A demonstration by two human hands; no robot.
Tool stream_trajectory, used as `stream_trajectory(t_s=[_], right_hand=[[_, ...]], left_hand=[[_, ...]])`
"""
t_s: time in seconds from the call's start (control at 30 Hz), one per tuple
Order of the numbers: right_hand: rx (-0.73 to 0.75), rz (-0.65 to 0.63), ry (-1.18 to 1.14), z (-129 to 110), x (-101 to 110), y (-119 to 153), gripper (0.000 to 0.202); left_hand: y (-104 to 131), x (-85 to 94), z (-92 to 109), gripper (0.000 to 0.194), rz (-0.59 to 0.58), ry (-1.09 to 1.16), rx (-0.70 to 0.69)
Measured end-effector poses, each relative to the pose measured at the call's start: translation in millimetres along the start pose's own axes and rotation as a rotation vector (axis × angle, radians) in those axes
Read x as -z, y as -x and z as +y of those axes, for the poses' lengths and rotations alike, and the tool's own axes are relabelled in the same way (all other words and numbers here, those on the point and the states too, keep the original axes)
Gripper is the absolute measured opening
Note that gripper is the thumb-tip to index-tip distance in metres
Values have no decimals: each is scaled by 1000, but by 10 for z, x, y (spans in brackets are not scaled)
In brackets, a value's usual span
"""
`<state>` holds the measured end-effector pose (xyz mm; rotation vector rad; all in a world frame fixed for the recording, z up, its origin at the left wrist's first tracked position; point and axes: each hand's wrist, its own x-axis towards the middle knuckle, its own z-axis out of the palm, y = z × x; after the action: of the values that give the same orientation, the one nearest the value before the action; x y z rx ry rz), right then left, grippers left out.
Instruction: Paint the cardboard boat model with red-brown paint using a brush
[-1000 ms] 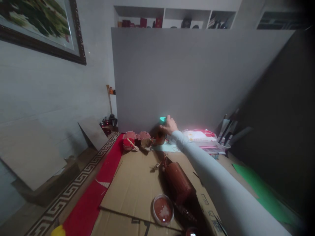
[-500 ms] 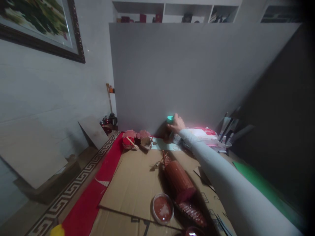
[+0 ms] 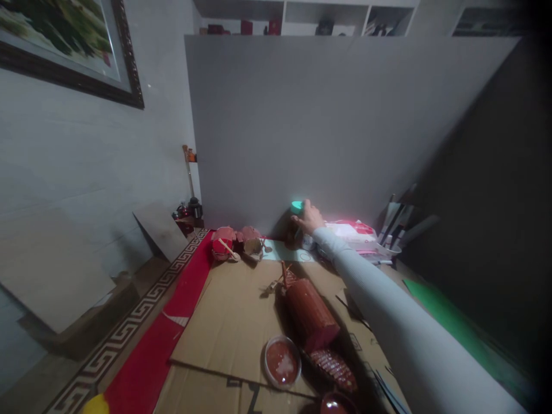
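Note:
My right hand (image 3: 310,218) reaches to the back of the table, its fingers closed round the top of a container with a teal lid (image 3: 297,207). The container's lower part is in shadow. My left hand is out of view. Nearer me, a reddish-brown carved model boat (image 3: 311,313) lies on the cardboard (image 3: 233,322). A round dish of reddish-brown liquid (image 3: 282,362) stands to its left.
Two red, rough-edged bowls (image 3: 223,242) with small wooden spoons stand at the back left. White and pink packages (image 3: 351,233) and a holder with tools (image 3: 390,248) are at the back right. A grey panel (image 3: 345,126) stands behind the table.
The whole view has shifted slightly, with things a little further left and up. My right hand has stayed at the teal-lidded container.

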<state>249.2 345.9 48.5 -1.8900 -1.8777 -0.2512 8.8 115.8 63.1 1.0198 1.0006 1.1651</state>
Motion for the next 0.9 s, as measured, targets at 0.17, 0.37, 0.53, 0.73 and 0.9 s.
stream_trajectory(t_s=[0.17,0.37,0.53,0.73,0.9], right_hand=[[42,43,25,44,100,54,36],[217,81,49,-37,305,84,36],[399,-299,88,-331,45,136,30],[406,-604,161,-563,-330,182,30],[361,-689,191,-596,-512,145,29]], left_hand=[[-711,200,174,19,89,-13,-65],[-1050,212,213,42,155,-17,-78],[-736,85,189,36,95,-12,-14],[-158,39,108,37,1,-18,62],[-105,-28,264,34,21,10,25]])
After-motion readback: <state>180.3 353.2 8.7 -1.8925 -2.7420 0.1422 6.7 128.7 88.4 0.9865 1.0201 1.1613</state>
